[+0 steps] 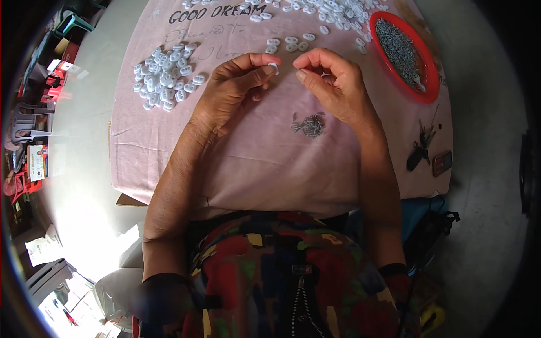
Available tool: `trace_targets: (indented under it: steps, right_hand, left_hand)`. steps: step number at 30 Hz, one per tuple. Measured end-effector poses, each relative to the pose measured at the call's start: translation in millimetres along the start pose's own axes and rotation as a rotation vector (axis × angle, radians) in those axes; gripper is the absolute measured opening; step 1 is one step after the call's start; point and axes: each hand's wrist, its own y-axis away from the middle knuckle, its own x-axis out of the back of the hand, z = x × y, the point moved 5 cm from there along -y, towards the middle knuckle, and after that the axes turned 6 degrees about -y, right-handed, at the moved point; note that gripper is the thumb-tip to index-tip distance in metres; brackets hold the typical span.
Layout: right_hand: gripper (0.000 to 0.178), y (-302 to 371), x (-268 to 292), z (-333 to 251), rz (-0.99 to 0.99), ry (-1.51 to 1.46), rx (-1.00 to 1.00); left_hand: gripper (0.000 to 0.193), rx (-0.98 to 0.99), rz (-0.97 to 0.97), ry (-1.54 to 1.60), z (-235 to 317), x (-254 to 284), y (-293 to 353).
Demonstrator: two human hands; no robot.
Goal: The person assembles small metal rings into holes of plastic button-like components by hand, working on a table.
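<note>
Between the thumb and forefinger of my left hand (231, 87) is a small white oval plastic piece (274, 69). My right hand (341, 84) is curled just to the right of it, thumb and forefinger tips close together; whatever they pinch, if anything, is too small to make out. The two hands do not touch. Below them a little heap of short grey metal parts (310, 126), like screws or pins, lies on the pink cloth (270, 174). A pile of similar white oval pieces (163, 76) sits left of my left hand. Several loose white pieces (291, 44) lie just beyond my fingers.
A large spread of white pieces (332, 11) covers the table's far side. At the far right stands a red oval tray (433, 90) filled with small metal parts (397, 48). Keys (420, 151) and a small dark device (442, 163) rest near the right edge.
</note>
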Motion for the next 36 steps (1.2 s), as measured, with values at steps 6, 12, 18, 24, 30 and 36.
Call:
trace_targets:
  steps: [6,12,18,24,30,36]
  right_hand:
    - [0.014,0.6,-6.6,1.8,-0.040,-0.083,-0.033]
    - [0.013,1.2,-10.7,0.9,0.035,-0.162,-0.012]
    - [0.012,1.2,-16.1,-2.4,0.052,-0.163,0.005]
    - [0.012,2.6,-23.6,-3.4,0.112,-0.150,0.054]
    - [0.011,3.3,-22.4,-1.0,0.175,-0.125,0.088]
    - [0.011,3.1,-22.8,-2.6,0.168,-0.059,0.110]
  left_hand:
    - [0.021,0.059,0.039,0.080,4.3,1.0,1.4]
    - [0.021,0.172,0.063,0.136,6.0,-4.6,4.8]
    - [0.025,0.119,-0.081,0.273,-7.0,-0.3,-2.3]
    - [0.022,0.137,-0.051,0.248,-6.2,-4.4,-0.1]
    - [0.019,0.145,-0.040,0.320,-2.3,-7.0,1.4]
    - [0.021,0.149,-0.078,0.324,-4.2,-7.6,0.1]
